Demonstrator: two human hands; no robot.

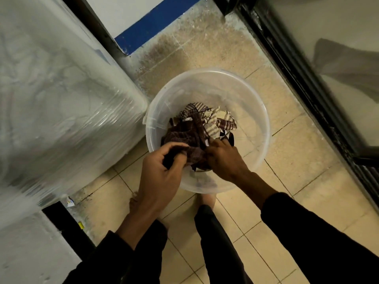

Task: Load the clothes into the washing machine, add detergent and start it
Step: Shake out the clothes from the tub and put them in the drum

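At the left stands the washing machine (51,103), a big white body wrapped in clear plastic film, and its rounded corner comes just beside the bucket. The floor (287,212) is made of beige tiles, dirty and speckled near the back wall, where a blue stripe (155,23) runs along the bottom. On the right side a dark door frame (297,83) goes diagonally through the view.

The bucket (256,103) is round and of translucent plastic, and it stands on the floor in front of the person. The clothes (196,128) lie inside it in one crumpled heap, dark brown cloth mixed with cream and brown striped cloth, on the near half of the bucket bottom.

Both arms wear black sleeves (307,232), and black trouser legs with bare feet show under them.

The left hand (162,173) is over the near left rim of the bucket. Its fingers (176,146) are curled around a fold of the dark brown cloth, and the thumb presses the same fold from below, so the cloth passes through the closed hand. The right hand (223,158) reaches into the bucket from the near right. Its fingers go down into the heap and are partly hidden by the cloth; they look bent around the dark fabric, just beside the left hand. The two hands almost touch, with the cloth bunched between them.

A small scrap of paper (69,201) lies on the floor near the base of the machine.
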